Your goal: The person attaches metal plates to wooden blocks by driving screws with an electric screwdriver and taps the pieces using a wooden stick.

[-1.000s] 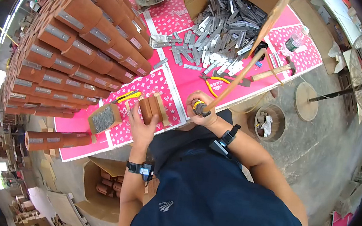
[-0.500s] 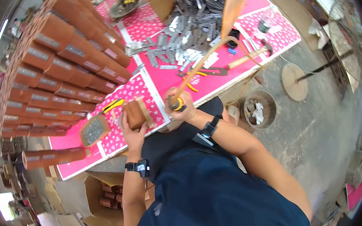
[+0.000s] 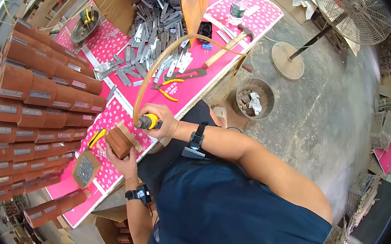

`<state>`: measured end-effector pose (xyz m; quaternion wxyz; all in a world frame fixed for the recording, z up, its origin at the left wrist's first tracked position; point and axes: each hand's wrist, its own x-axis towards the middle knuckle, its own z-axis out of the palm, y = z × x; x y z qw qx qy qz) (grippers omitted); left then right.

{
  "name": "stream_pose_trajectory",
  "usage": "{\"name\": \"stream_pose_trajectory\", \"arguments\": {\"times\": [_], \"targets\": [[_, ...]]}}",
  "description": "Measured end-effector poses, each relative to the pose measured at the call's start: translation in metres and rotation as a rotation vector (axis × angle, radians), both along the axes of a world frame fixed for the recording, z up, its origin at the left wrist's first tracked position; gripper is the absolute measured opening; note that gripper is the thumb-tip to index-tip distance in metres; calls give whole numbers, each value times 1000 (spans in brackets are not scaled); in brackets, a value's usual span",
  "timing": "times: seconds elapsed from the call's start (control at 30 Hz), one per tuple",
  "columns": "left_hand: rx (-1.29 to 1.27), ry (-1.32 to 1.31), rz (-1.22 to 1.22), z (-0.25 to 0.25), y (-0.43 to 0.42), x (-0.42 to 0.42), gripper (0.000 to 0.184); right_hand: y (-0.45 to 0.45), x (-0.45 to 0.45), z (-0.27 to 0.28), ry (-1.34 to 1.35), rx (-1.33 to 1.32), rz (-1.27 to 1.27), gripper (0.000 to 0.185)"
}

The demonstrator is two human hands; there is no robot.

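The reddish-brown block (image 3: 119, 143) has long ridges along its top and lies slantwise, left of centre, slightly below the middle of the frame. The yellow-and-black hand tool (image 3: 147, 121) is near its upper right; its tip is not clearly visible.

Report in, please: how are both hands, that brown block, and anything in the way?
Left hand gripping brown block. Right hand gripping yellow-and-black tool. Hose arching over table, not covering block.

Right hand (image 3: 165, 119) curled tight, left hand (image 3: 124, 164) cupped
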<state>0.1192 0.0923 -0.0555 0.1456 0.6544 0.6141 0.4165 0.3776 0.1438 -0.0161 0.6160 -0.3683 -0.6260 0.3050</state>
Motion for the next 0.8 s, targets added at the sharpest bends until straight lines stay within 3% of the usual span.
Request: {"name": "stream_pose_trajectory", "arguments": {"times": [0.43,0.8], "targets": [[48,31,-15,4,-4,1,95,-7,-9,5,-116,92,9,43],[-2,106,51,7,-6,0,99,-1,-11,11,-29,-47,-52,40]]}}
